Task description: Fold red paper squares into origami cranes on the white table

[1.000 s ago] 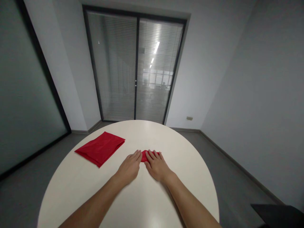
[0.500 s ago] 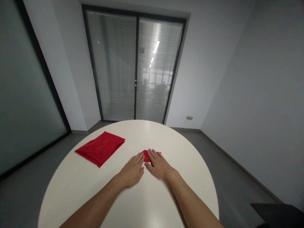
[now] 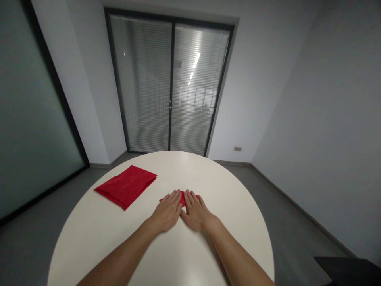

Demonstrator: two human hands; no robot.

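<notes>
Beneath my two hands, near the middle of the round table, lies a small flat red piece [image 3: 182, 198], paper or thin cloth; I cannot tell which. My left hand [image 3: 168, 208] rests flat on its left part, fingers stretched out. Flat on the right part is my right hand [image 3: 195, 208], fingers straight and slightly apart, thumb pointing toward the left hand. Only the middle strip and the outer tips of the red piece show. A larger folded red sheet [image 3: 127, 186] lies apart from the hands, at the table's left.
The round cream table [image 3: 190, 167] has its far edge close to a dark-framed glass partition with blinds [image 3: 143, 87]. A black object [image 3: 348, 270] juts in at the lower right. White walls [image 3: 321, 119] stand around.
Both hands have shifted slightly nearer to me, the right one also a little left. A left tip of the red piece now shows beside my left hand. The larger red sheet has not moved.
</notes>
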